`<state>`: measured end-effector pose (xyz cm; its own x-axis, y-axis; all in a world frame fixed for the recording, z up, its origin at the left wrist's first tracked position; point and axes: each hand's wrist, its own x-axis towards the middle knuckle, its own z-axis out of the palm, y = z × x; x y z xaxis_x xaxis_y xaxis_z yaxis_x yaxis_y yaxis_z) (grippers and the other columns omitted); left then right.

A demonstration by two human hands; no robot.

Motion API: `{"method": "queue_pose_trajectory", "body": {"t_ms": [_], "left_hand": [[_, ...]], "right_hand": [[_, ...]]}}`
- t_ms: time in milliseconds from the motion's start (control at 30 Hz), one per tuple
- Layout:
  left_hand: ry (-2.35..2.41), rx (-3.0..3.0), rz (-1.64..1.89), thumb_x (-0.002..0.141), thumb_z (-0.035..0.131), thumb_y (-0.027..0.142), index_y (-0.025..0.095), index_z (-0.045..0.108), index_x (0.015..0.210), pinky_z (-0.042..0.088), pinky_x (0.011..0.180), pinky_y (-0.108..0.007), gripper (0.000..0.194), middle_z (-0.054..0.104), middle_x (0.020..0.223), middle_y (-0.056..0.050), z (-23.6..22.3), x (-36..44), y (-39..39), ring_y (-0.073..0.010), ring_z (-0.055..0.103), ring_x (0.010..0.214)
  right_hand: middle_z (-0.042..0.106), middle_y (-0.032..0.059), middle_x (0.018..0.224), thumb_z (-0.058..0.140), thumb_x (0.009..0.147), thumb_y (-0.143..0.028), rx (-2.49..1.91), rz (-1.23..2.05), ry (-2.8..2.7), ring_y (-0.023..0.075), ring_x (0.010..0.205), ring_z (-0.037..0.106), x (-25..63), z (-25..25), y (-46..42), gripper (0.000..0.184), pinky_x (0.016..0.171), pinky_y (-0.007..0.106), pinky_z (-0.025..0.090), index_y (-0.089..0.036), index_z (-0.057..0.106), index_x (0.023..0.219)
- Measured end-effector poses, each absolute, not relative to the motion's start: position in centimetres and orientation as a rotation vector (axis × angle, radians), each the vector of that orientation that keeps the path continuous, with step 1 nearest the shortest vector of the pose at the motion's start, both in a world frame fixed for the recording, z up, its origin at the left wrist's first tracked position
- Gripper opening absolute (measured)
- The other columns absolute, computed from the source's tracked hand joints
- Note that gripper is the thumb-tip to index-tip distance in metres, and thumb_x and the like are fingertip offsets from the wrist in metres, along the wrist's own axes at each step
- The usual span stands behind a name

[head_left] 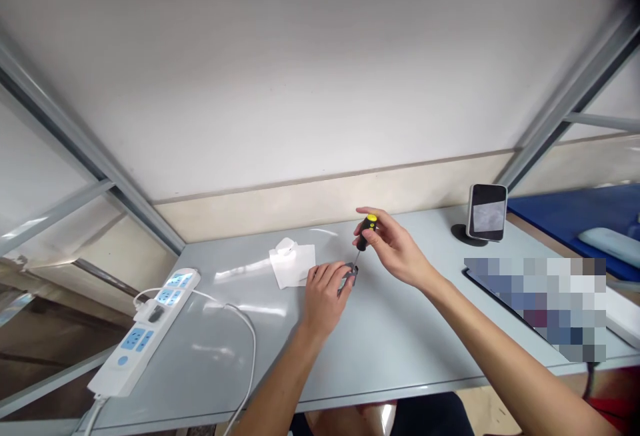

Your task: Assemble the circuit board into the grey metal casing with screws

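In my right hand (393, 246) is a screwdriver (367, 233) with a black handle and a yellow cap, its fingers closed round the handle. The thin shaft points down, tilted a little, to a small dark flat part (354, 275) on the table. My left hand (326, 293) holds that part down against the tabletop, its fingers covering much of it, so its kind does not show. Just left of my left hand lies a white sheet of paper (295, 269). A small white object (286, 245) rests at the paper's far edge.
A white power strip (130, 356) with a plugged-in charger and a white cable (253, 329) runs along the left of the grey table (400, 356). At the back right stands a small screen on a round base (487, 213). A blurred-out flat item (545, 309) lies at the right.
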<state>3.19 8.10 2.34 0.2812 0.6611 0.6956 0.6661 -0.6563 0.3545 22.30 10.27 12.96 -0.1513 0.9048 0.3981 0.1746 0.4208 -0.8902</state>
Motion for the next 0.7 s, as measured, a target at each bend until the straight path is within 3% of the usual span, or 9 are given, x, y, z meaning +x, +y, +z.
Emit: {"method": "queue_pose_trajectory", "body": {"t_ms": [267,467,533,700], "left_hand": [[-1.45,-2.457,-1.315,0.101,0.072,0.023,0.029,0.077,0.112,0.049,0.087,-0.037,0.014,0.081,0.113,0.0,2.2,4.0,8.2,-0.0189,0.073,0.099],[-1.538,-2.441,-1.36,0.098,0.073,0.018,0.03,0.078,0.109,0.049,0.087,-0.036,0.017,0.08,0.112,0.002,2.4,4.2,8.0,-0.018,0.071,0.098],[-1.579,-2.457,-1.358,0.099,0.072,0.017,0.03,0.078,0.108,0.048,0.088,-0.037,0.017,0.08,0.111,0.001,2.5,4.3,8.0,-0.0188,0.071,0.099],[-1.684,-2.472,-1.361,0.095,0.071,0.009,0.029,0.077,0.102,0.046,0.087,-0.037,0.023,0.08,0.105,0.001,3.3,4.9,7.8,-0.0206,0.07,0.096]], "right_hand": [[0.063,0.0071,0.118,0.059,0.106,-0.041,-0.756,1.017,-1.52,0.025,0.111,0.064,22.0,13.6,10.0,0.017,0.099,0.046,0.053,-0.028,0.063,0.115],[0.056,0.0018,0.092,0.058,0.105,-0.049,-0.676,1.128,-1.341,0.0182,0.081,0.055,19.6,13.4,9.3,0.025,0.074,0.035,0.045,-0.026,0.062,0.096],[0.054,0.0025,0.092,0.059,0.105,-0.049,-0.7,1.045,-1.342,0.0184,0.08,0.053,18.9,13.5,9.5,0.029,0.073,0.034,0.043,-0.025,0.065,0.091],[0.061,0.0037,0.086,0.052,0.107,-0.053,-0.706,1.061,-1.26,0.0205,0.083,0.057,17.5,13.4,9.7,0.033,0.071,0.034,0.042,-0.026,0.068,0.101]]}}
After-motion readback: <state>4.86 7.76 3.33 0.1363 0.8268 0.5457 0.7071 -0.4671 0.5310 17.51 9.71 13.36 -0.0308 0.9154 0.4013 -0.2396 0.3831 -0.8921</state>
